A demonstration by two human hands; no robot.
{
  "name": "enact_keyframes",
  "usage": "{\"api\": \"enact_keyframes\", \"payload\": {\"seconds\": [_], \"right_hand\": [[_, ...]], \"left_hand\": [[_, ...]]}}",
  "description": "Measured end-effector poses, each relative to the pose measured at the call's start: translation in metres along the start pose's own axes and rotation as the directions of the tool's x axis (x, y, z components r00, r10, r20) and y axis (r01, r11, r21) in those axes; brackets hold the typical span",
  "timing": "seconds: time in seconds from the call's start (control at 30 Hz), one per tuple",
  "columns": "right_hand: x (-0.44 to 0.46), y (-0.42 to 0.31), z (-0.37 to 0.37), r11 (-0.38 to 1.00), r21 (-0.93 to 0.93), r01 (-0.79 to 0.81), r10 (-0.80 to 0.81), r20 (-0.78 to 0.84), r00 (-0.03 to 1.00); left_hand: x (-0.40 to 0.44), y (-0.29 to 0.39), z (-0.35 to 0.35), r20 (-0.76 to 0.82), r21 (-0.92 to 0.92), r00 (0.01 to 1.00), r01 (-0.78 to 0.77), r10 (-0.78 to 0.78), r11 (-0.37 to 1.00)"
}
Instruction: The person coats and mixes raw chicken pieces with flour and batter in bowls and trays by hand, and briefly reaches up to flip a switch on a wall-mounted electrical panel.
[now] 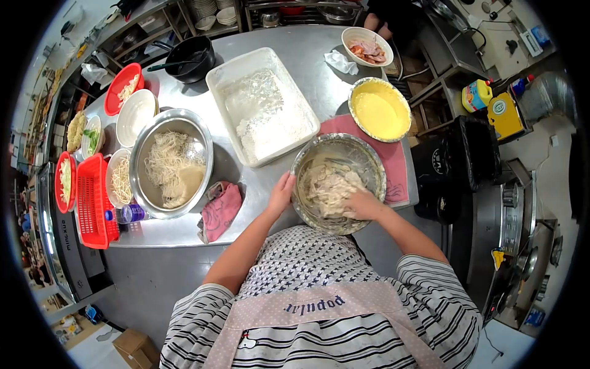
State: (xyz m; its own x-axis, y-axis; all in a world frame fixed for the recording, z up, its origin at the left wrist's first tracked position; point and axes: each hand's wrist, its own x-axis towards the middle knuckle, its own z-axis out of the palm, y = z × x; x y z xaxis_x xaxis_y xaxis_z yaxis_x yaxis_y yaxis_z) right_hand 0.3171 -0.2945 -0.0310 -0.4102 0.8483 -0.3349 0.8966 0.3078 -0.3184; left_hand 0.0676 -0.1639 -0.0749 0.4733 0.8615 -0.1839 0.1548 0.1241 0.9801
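Note:
A round metal bowl stands at the table's near edge, close to my apron. Inside it lies a pale, wet, batter-coated mass of pieces, perhaps meat; their exact kind I cannot tell. My left hand grips the bowl's left rim. Into the right side of the mass reaches my right hand, its fingertips buried and hidden. Just beyond the bowl sits a second bowl of yellow liquid. To the left is a white tub with white powder in it.
A pink cloth lies under the bowls at right; another crumpled cloth is at left. A metal bowl of noodles, a red basket and a black pot stand further left. A bowl of raw meat is at the back.

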Motion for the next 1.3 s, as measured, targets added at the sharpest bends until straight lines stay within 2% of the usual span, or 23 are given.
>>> {"api": "enact_keyframes", "payload": {"seconds": [0.03, 0.07, 0.1, 0.13, 0.17, 0.2, 0.23, 0.27, 0.3, 0.33, 0.37, 0.4, 0.5, 0.7, 0.83, 0.9, 1.0, 1.03, 1.1, 1.13, 1.2, 1.23, 1.3], "right_hand": [[-0.007, 0.008, -0.003, 0.979, 0.184, -0.083, 0.095, -0.055, 0.994], [-0.009, 0.013, -0.006, 0.918, 0.365, -0.152, 0.199, -0.095, 0.975], [-0.007, 0.014, -0.011, 0.916, 0.367, -0.160, 0.208, -0.095, 0.974], [-0.002, 0.013, -0.019, 0.828, 0.464, -0.315, 0.439, -0.186, 0.879], [0.004, 0.009, -0.025, 0.701, 0.568, -0.431, 0.645, -0.246, 0.724], [0.011, 0.001, -0.028, 0.781, 0.457, -0.427, 0.602, -0.365, 0.710], [0.025, -0.003, -0.013, 0.778, 0.459, -0.430, 0.606, -0.366, 0.707], [0.044, -0.005, 0.013, 0.861, 0.257, -0.439, 0.507, -0.496, 0.705], [0.055, -0.015, 0.021, 0.885, 0.150, -0.441, 0.446, -0.550, 0.706], [0.065, -0.024, 0.027, 0.893, 0.041, -0.449, 0.381, -0.601, 0.703], [0.070, -0.040, 0.022, 0.892, 0.042, -0.449, 0.426, -0.405, 0.809], [0.071, -0.048, 0.019, 0.893, 0.041, -0.449, 0.448, -0.186, 0.874], [0.051, -0.041, 0.019, 0.894, 0.005, -0.448, 0.446, -0.111, 0.888], [0.014, -0.013, 0.012, 0.916, -0.061, -0.397, 0.392, -0.075, 0.917], [0.035, 0.005, 0.002, 0.944, 0.066, -0.322, 0.329, -0.227, 0.917], [0.073, -0.002, -0.018, 0.674, 0.529, -0.515, 0.684, -0.184, 0.706], [0.111, -0.004, -0.003, 0.656, 0.406, -0.637, 0.737, -0.161, 0.657], [0.116, 0.000, 0.004, 0.658, 0.410, -0.632, 0.734, -0.162, 0.660], [0.122, 0.005, 0.012, 0.636, 0.456, -0.622, 0.663, 0.089, 0.743], [0.119, 0.006, 0.018, 0.637, 0.457, -0.621, 0.662, 0.090, 0.744], [0.106, -0.001, 0.015, 0.819, 0.303, -0.488, 0.507, 0.016, 0.862], [0.100, -0.002, 0.012, 0.821, 0.298, -0.486, 0.505, 0.017, 0.863], [0.090, -0.002, 0.010, 0.647, 0.631, -0.427, 0.602, -0.080, 0.794]], "left_hand": [[-0.009, 0.016, -0.012, 0.003, -0.102, 0.967, 0.254, -0.255, 0.962], [-0.013, 0.023, -0.026, 0.034, -0.195, 0.871, 0.486, -0.490, 0.852], [-0.008, 0.002, -0.044, -0.071, -0.166, 0.882, 0.450, -0.465, 0.878], [-0.004, 0.000, -0.058, -0.246, -0.234, 0.873, 0.369, -0.422, 0.900], [0.007, 0.008, -0.073, -0.373, -0.248, 0.842, 0.313, -0.388, 0.917], [0.019, 0.015, -0.088, -0.494, -0.247, 0.797, 0.255, -0.348, 0.935], [0.029, 0.032, -0.095, -0.503, -0.214, 0.814, 0.207, -0.289, 0.955], [0.043, 0.024, -0.104, -0.524, -0.072, 0.826, 0.201, -0.208, 0.977], [0.055, 0.011, -0.110, -0.522, -0.071, 0.828, 0.199, -0.206, 0.977], [0.067, -0.002, -0.115, -0.376, -0.138, 0.922, 0.043, -0.092, 0.990], [0.073, -0.007, -0.117, -0.231, -0.227, 0.972, -0.101, 0.047, 0.969], [0.069, -0.001, -0.111, -0.289, -0.221, 0.957, -0.060, -0.007, 0.973], [0.057, -0.006, -0.110, -0.267, -0.199, 0.963, -0.075, 0.020, 0.977], [0.024, -0.020, -0.099, -0.280, -0.132, 0.959, 0.007, -0.044, 0.991], [0.003, 0.003, -0.089, -0.333, -0.111, 0.937, 0.069, -0.103, 0.991], [0.004, -0.005, -0.092, -0.336, -0.073, 0.938, 0.066, -0.087, 0.995], [0.007, -0.016, -0.093, -0.324, -0.090, 0.944, 0.040, -0.067, 0.995], [0.010, -0.022, -0.094, -0.327, -0.057, 0.944, 0.025, -0.042, 0.998], [0.016, -0.031, -0.096, -0.329, -0.021, 0.944, 0.010, -0.016, 1.000], [0.018, -0.036, -0.096, -0.334, -0.009, 0.943, -0.003, 0.000, 1.000], [0.022, -0.039, -0.097, -0.342, 0.000, 0.939, -0.018, 0.017, 1.000], [0.024, -0.041, -0.097, -0.343, -0.004, 0.939, -0.011, 0.009, 1.000], [0.022, -0.041, -0.097, -0.348, -0.010, 0.937, 0.003, -0.006, 1.000]]}}
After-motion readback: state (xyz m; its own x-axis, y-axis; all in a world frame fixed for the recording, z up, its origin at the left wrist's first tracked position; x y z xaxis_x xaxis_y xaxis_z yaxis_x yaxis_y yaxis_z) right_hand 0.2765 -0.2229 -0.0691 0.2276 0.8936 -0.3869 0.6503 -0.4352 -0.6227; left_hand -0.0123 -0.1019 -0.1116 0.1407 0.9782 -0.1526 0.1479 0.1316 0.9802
